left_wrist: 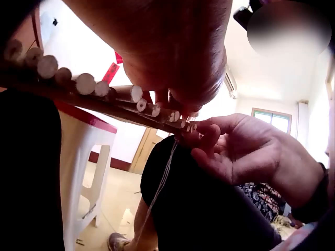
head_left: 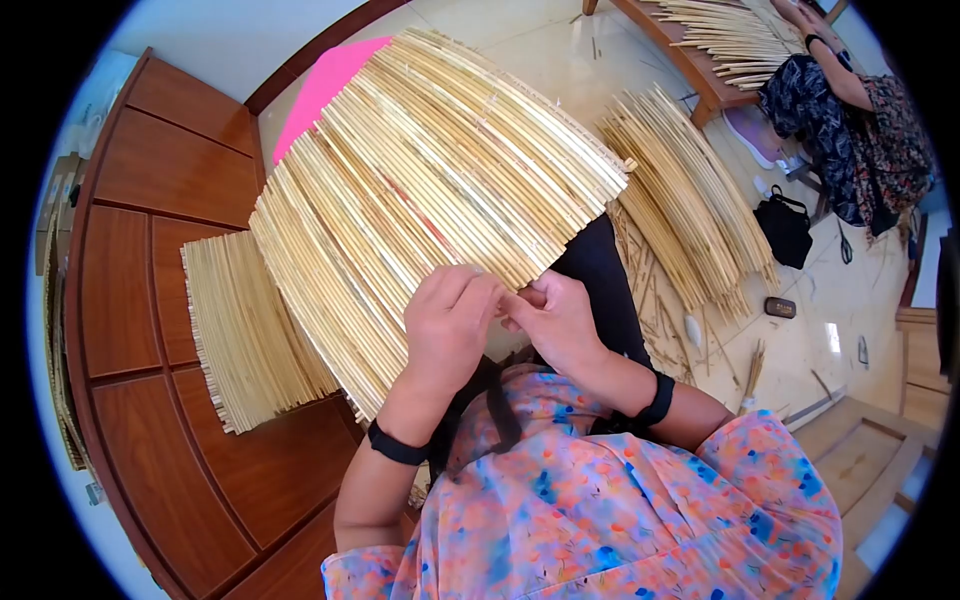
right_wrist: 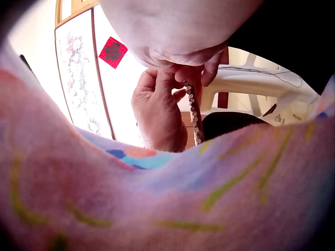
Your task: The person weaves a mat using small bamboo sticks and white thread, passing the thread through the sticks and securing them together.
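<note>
A mat of straight pale reed stalks (head_left: 400,180) lies across the person's lap, its cut stalk ends (left_wrist: 85,83) lined up along one edge. At the mat's near corner the left hand (head_left: 450,325) bends over the top and pinches the edge, its fingertips partly hidden. Beside it the right hand (head_left: 565,325) grips the same corner, thumb and fingers meeting the left hand's fingertips. Thin pale strings (left_wrist: 165,178) hang down from the edge by the right fingers. In the right wrist view the left hand (right_wrist: 162,112) stands close below the right hand (right_wrist: 178,31).
A white stool with a red rim (left_wrist: 86,172) stands under the mat. Another stalk mat (head_left: 250,330) leans by the brown wooden cabinet (head_left: 190,280). A stalk bundle (head_left: 690,200) lies on the right, with scraps, a black bag (head_left: 783,228) and a seated person (head_left: 840,130) beyond.
</note>
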`<state>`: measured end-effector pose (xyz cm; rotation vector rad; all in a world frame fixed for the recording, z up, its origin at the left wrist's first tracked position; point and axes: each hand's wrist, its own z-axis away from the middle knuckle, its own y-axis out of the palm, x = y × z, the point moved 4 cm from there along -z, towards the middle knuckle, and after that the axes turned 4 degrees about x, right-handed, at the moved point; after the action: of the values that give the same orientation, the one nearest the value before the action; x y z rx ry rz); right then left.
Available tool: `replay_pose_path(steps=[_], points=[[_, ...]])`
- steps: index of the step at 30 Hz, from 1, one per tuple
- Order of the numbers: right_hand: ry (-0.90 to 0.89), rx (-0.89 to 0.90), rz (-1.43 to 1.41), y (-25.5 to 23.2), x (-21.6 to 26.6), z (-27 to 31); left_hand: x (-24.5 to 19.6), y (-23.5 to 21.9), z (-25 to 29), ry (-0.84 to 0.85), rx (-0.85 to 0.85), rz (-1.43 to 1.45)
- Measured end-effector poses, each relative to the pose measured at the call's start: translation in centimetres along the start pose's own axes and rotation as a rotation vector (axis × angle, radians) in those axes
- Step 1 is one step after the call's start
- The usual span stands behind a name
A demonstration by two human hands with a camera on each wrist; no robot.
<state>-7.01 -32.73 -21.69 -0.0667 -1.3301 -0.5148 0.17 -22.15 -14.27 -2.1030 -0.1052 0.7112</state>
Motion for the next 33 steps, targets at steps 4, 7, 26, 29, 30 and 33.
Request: replay_pose_path(steps=[4,7,26,29,30,33], points=[[0.016,-0.02,0.001,0.2,0.4,0.2,0.6,0.8,-0.1,-0.228,0.035,0.033],[0.001,-0.028,-0.045,0.1,-0.5,0.0,-0.9,0.4,-0.2,0.051,0.09,-0.092],[0.025,-0.048,0.005,-0.6,0.1,-0.4,-0.4,-0.1,-0.9,0.123,-0.032,-0.048],[0.023,-0.041,0.009,-0.6,0.4,-0.3,-0.4,-0.5,-0.9,0.064,-0.058,0.069],[0.026,-0.045,-0.008,-0.5,0.2,-0.3,0.3,-0.5,-0.8,0.009,-0.024,0.104],[0.032,-0.031,-0.026,-0.7,-0.1,-0.3,1.6,-0.1,-0.7,-0.088,0.032,0.175]])
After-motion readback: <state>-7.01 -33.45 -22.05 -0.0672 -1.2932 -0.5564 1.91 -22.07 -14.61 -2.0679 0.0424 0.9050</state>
